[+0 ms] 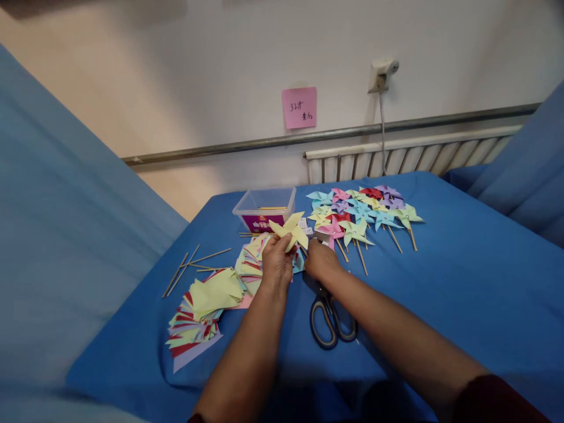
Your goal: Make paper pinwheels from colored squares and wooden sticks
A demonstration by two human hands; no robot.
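My left hand (278, 258) pinches a pale yellow paper pinwheel (291, 230) and holds it up over the table. My right hand (324, 258) is just to the right of it, beside some small boxes (305, 228); its fingers are hidden behind the back of the hand. A short piece of wooden stick shows between the hands. Below my right hand lies a pair of scissors (326, 329) with dark handles. To the left, coloured paper sheets (218, 294) are fanned out in stacks, partly behind my left hand.
Several finished pinwheels (361, 210) on sticks lie at the back right. A clear plastic box (264, 202) stands behind my left hand. Loose wooden sticks (180, 273) lie on the left of the blue-covered table (462, 276). Blue curtains (66, 235) hang on both sides.
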